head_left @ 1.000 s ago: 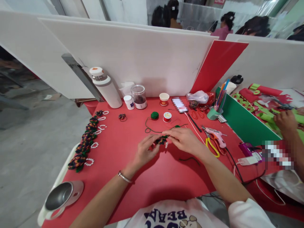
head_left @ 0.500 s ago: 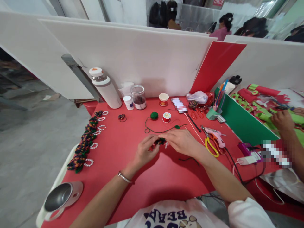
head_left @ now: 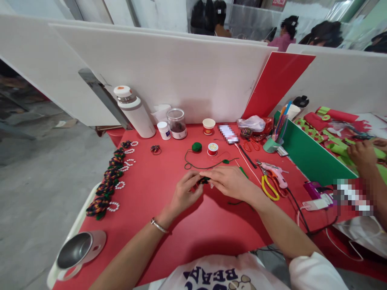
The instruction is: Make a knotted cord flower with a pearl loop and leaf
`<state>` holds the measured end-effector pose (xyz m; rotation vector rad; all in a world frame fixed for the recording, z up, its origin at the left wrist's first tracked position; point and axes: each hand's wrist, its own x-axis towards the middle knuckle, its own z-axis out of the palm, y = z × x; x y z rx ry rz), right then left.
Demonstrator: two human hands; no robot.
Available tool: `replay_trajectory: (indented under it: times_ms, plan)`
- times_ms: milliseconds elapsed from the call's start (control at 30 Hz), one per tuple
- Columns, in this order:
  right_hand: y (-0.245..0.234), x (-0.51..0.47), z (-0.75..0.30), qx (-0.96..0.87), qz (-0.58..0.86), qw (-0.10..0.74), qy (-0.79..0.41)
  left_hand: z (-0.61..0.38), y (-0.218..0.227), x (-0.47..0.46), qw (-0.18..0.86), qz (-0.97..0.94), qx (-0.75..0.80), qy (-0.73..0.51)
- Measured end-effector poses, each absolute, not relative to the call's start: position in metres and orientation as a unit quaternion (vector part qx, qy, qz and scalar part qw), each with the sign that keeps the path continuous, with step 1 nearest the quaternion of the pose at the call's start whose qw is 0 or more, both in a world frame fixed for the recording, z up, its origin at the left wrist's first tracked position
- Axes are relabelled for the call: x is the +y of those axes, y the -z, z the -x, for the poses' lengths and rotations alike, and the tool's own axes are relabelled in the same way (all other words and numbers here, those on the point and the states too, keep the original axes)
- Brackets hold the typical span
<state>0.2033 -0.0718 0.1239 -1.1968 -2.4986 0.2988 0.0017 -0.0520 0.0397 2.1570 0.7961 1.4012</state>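
My left hand is closed on a small dark knitted yarn piece with a white bead loop at its right. Across its top, my right hand pinches the same piece, hiding much of it. Beyond my hands lie a green yarn ball with a trailing strand and a red thread spool. A green-handled crochet hook rests just past my right hand. Several similar multicoloured yarn pieces with bead loops line the table's left side.
A metal mug stands at the front left; a white thermos, a clear jar and a paper cup stand behind. Yellow-handled pliers and a pink glue gun lie right. A co-worker's hand works beyond the green divider.
My right hand has shifted slightly up and left over the yarn piece, showing more of the crochet hook and covering more of the bead loop. The left hand stays nearly still.
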Motion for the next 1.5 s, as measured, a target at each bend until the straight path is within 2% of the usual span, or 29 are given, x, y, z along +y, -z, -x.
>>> replay_trajectory:
  times_ms: [400,633,1000,1233,1500]
  plan:
    - [-0.098,-0.077,-0.187,-0.803,0.460,0.332,-0.182,0.003,-0.042,-0.048,0.450,-0.638,0.312,-0.542]
    - [-0.101,-0.075,-0.180,-0.798,0.475,0.334,-0.162,0.002,-0.040,-0.048,0.565,-0.564,0.282,-0.533]
    - [-0.097,-0.072,-0.174,-0.794,0.483,0.341,-0.142,-0.001,-0.039,-0.050,0.587,-0.539,0.301,-0.524]
    - [-0.096,-0.070,-0.173,-0.796,0.492,0.320,-0.147,-0.003,-0.033,-0.050,0.557,-0.574,0.304,-0.518]
    - [-0.091,-0.074,-0.177,-0.771,0.473,0.394,-0.162,0.000,-0.037,-0.046,0.534,-0.523,0.318,-0.583]
